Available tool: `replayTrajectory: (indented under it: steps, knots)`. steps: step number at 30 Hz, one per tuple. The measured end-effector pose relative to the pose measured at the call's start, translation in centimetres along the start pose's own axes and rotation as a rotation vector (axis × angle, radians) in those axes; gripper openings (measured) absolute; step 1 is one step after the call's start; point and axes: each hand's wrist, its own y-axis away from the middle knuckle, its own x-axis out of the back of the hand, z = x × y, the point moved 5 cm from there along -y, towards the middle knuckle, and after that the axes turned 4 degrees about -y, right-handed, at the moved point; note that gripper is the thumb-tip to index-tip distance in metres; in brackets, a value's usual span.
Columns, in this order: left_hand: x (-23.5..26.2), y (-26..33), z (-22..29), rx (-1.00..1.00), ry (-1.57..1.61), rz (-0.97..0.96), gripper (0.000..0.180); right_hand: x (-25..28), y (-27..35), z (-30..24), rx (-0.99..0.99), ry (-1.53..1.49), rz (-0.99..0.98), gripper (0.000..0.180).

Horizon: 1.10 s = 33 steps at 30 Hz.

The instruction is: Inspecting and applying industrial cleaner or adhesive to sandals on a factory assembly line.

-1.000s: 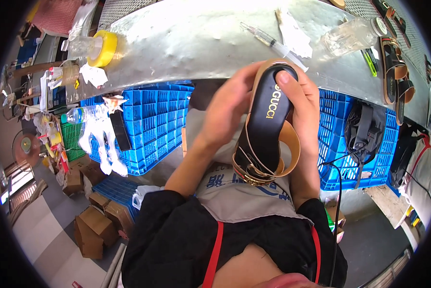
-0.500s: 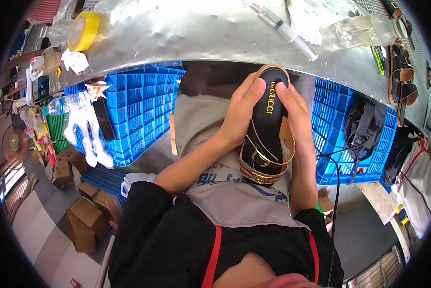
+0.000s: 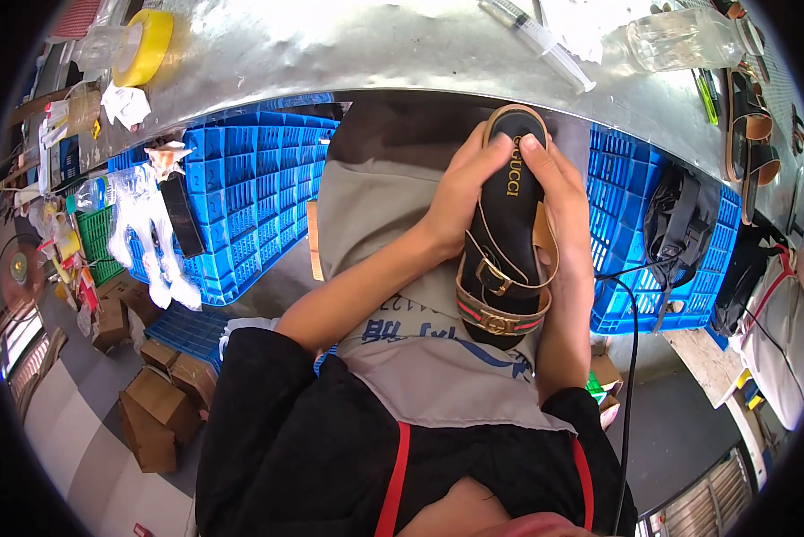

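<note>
Gripping smooth, round-heeled blk sandal point(image 3: 512, 219) w/ both hands point(image 3: 462, 194) point(image 3: 564, 191).

Gloss above, matt below

Across the top, the workbench point(image 3: 330, 45) is bare metal, glossy and dented. At centre, the sandal point(image 3: 509, 228) has a smooth, low-sheen insole point(image 3: 511, 206) and shiny metal buckle point(image 3: 493, 277). The syringe point(image 3: 540, 42) at upper right looks clear plastic, the crate point(image 3: 263, 192) at left glossy ridged plastic. The apron point(image 3: 455, 389) at lower centre is matt cloth; the carton point(image 3: 162, 410) at lower left, matt cardboard.
</note>
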Motion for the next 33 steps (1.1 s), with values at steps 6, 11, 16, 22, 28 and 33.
replayTrajectory:
  steps: [6, 11, 16, 22, 28, 33]
  knots:
    - [-1.1, 0.0, -0.1, 0.026, -0.122, 0.110, 0.032, -0.1, 0.6, -1.2, -0.010, 0.001, 0.008, 0.032]
    - [-1.4, -0.2, -0.2, -0.004, -0.123, 0.195, 0.024, -0.4, 0.2, -2.1, -0.051, 0.035, 0.009, 0.023]
    - [-2.3, -0.1, 0.1, -0.027, -0.043, 0.281, 0.021, 0.1, -0.1, -2.8, -0.116, 0.078, -0.060, 0.023]
    - [-1.8, -0.1, 1.7, 0.040, -0.158, 0.242, 0.028, 0.7, -1.5, -0.2, 0.047, 0.017, -0.016, 0.027]
    - [-1.7, 0.1, 3.5, 0.177, -0.302, 0.244, 0.032, -1.1, -0.7, -0.6, 0.179, -0.089, 0.007, 0.021]
    - [-0.1, -1.0, 4.7, 0.311, -0.335, 0.095, 0.030, -2.6, -0.6, 1.0, 0.341, -0.092, 0.103, 0.019]
